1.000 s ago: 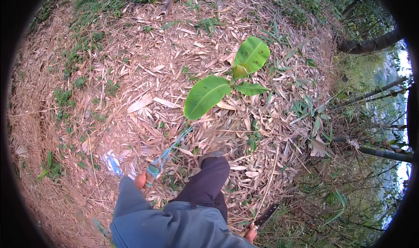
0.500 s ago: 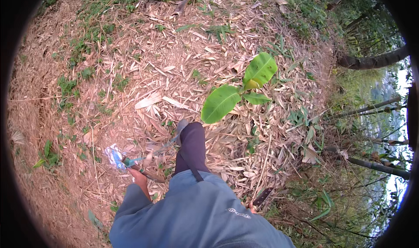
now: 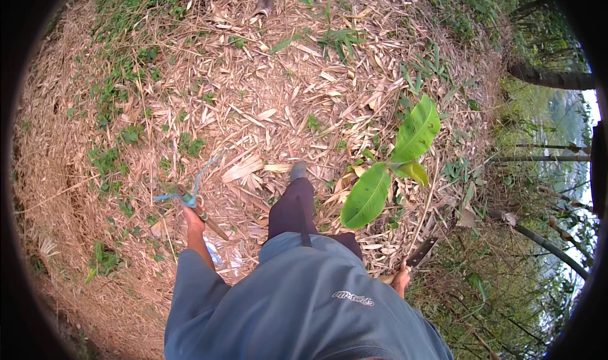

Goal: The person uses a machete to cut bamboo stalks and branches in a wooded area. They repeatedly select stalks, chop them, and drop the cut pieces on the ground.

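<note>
My left hand (image 3: 194, 221), out to the left of my body, is closed around a short brown wooden stick (image 3: 215, 227). Blue cord (image 3: 197, 181) is wound at the stick's upper end, and its loose ends trail off. On the right, beside my hip, my right hand (image 3: 401, 279) grips a knife (image 3: 421, 252), its dark blade pointing forward and outward. A pale bit, perhaps its handle, shows by the palm. Some fingers of both hands are hidden. Blue-and-white crumpled plastic (image 3: 218, 257) lies on the ground by my left forearm.
A young broad-leaved green plant (image 3: 370, 195), like a banana seedling, stands ahead to my right. Dry leaf litter (image 3: 253, 81) covers the ground. Low weeds (image 3: 120, 132) grow on the left. Bamboo stems (image 3: 544, 249) and a thick dark trunk (image 3: 551, 78) stand along the right side.
I have stepped forward; the seedling is now nearer and further right in view. The plastic has passed from beyond my left hand to beside my forearm. More of the knife and right hand shows.
</note>
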A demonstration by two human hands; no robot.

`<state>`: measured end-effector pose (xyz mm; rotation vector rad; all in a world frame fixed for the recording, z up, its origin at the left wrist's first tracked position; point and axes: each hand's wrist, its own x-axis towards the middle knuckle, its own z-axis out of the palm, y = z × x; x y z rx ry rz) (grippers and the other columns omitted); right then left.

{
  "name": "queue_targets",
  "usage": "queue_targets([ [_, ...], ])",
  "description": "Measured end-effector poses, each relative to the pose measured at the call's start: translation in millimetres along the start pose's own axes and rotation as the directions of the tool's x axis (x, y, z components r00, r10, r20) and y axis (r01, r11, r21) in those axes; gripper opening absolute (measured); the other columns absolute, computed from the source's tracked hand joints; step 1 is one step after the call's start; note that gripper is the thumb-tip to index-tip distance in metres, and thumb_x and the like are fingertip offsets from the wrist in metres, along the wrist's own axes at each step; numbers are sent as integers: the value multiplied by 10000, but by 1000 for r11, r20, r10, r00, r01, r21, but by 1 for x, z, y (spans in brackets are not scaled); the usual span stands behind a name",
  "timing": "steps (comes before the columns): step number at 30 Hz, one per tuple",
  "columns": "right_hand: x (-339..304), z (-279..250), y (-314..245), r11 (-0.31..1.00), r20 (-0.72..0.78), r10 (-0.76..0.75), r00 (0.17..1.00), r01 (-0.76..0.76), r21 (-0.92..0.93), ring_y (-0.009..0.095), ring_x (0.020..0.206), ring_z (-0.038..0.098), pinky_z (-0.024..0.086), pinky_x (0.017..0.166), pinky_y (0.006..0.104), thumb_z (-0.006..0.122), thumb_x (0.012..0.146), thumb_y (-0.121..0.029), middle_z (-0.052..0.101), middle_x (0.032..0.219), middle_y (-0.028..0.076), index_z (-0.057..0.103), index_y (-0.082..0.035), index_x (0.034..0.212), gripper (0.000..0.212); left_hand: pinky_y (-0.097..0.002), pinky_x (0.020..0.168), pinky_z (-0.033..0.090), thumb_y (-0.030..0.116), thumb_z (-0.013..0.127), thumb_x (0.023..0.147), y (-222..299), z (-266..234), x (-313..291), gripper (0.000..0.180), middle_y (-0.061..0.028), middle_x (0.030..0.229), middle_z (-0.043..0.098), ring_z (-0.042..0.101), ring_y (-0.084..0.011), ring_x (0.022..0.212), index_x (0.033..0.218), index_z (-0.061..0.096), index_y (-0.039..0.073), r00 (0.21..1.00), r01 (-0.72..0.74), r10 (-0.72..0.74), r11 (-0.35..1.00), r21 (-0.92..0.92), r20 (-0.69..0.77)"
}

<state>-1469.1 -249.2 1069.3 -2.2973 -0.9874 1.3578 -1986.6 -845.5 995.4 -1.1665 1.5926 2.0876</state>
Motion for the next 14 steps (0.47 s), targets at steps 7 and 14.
queue_targets([
  [7, -114, 93, -58, 985, 75, -167, 983, 164, 46, 179, 582, 561, 452, 524, 331, 675, 921, -315, 615, 716, 77, 633, -12, 908, 306, -364, 661, 514, 523, 414, 976, 59, 80, 27, 462, -38, 849, 645, 620, -187, 732, 1013, 631, 116, 989, 102, -133, 931, 350, 65],
  [14, -100, 160, -113, 966, 133, -229, 964, 242, -93, 207, 584, 573, 482, 550, 355, 686, 912, -324, 640, 744, 76, 633, -24, 1009, 320, -388, 908, 457, 538, 433, 957, 7, 76, 28, 595, -101, 1188, 627, 584, -247, 1038, 1265, 595, 55, 971, 212, -239, 877, 431, 10],
])
